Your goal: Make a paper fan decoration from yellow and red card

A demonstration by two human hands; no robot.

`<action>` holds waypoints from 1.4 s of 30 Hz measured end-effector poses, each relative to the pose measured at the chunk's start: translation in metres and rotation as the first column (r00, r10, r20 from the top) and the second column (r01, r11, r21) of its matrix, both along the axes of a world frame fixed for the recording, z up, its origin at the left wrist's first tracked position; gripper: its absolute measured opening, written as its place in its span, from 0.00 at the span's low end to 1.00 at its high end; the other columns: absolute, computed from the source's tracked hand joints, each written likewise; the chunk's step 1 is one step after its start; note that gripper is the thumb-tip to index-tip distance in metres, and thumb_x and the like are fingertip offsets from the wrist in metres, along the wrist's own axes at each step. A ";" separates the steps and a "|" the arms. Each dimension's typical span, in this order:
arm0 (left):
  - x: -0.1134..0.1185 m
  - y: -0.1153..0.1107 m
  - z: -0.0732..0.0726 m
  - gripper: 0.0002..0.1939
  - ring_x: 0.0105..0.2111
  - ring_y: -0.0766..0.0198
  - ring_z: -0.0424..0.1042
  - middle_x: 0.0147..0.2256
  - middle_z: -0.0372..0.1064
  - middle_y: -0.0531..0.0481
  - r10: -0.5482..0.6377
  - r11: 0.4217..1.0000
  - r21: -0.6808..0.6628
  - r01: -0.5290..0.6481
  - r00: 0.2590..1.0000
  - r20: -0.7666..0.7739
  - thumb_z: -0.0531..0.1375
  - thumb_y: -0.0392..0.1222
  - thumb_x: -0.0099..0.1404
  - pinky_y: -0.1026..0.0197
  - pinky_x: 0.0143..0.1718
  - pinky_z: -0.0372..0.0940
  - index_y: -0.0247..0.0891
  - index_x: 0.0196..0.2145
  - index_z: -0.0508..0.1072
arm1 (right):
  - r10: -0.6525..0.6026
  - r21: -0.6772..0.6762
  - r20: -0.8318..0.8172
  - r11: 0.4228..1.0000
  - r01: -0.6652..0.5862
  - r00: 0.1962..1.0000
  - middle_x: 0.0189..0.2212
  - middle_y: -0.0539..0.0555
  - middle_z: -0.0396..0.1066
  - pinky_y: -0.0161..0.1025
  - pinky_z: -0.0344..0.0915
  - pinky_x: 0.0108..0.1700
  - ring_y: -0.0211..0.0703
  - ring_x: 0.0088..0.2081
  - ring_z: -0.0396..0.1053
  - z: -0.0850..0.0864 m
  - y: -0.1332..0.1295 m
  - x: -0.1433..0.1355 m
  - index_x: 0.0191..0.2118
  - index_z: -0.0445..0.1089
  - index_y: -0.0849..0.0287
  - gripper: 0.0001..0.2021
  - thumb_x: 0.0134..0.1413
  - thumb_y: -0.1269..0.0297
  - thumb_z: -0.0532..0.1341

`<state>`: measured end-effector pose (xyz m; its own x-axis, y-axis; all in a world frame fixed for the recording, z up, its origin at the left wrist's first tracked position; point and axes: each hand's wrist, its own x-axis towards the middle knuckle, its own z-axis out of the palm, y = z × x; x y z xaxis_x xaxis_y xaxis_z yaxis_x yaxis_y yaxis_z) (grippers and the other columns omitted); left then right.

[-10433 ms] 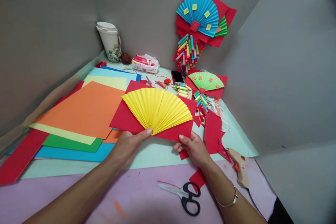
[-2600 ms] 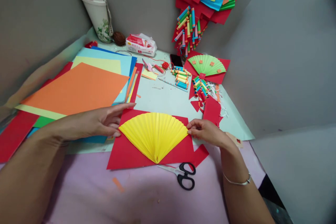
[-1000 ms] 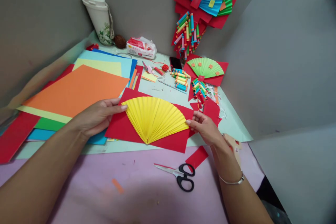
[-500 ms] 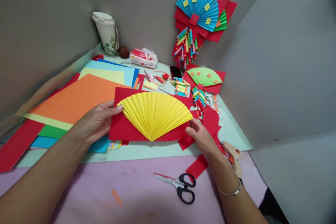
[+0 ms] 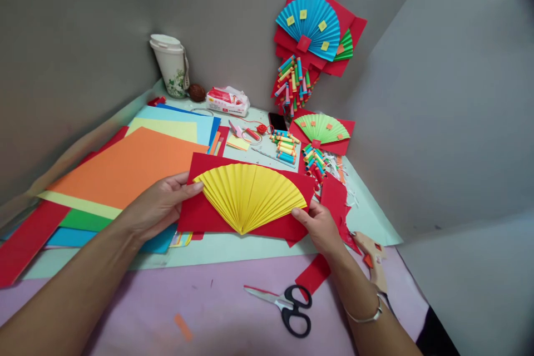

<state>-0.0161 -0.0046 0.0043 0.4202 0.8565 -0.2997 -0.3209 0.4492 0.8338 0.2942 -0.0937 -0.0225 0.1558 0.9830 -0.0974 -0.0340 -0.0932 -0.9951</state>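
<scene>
The left hand (image 5: 161, 206) and right hand (image 5: 323, 229) pinch opposite ends of the red card (image 5: 195, 215) with its yellow fan (image 5: 250, 192), pleated and spread but lacking the orange squares (image 5: 329, 127) on the green fan (image 5: 319, 133).

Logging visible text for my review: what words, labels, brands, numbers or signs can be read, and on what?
Nothing is legible.
Red-and-white plastic soft pack: printed characters, too small.
Beige plastic glue gun: label, too small.
Small yellow paper squares on blue pleated paper fan: faint marks, too blurred.
</scene>
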 end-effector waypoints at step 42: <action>0.008 -0.004 0.003 0.11 0.20 0.55 0.78 0.25 0.79 0.42 -0.030 0.987 -0.163 0.000 0.983 -0.183 0.65 0.44 0.61 0.58 0.16 0.73 0.33 0.36 0.76 | 0.044 -0.223 -0.335 0.967 -0.125 0.941 0.42 0.56 0.79 0.41 0.75 0.32 0.51 0.36 0.79 0.011 -0.004 -0.004 0.46 0.74 0.56 0.18 0.52 0.54 0.66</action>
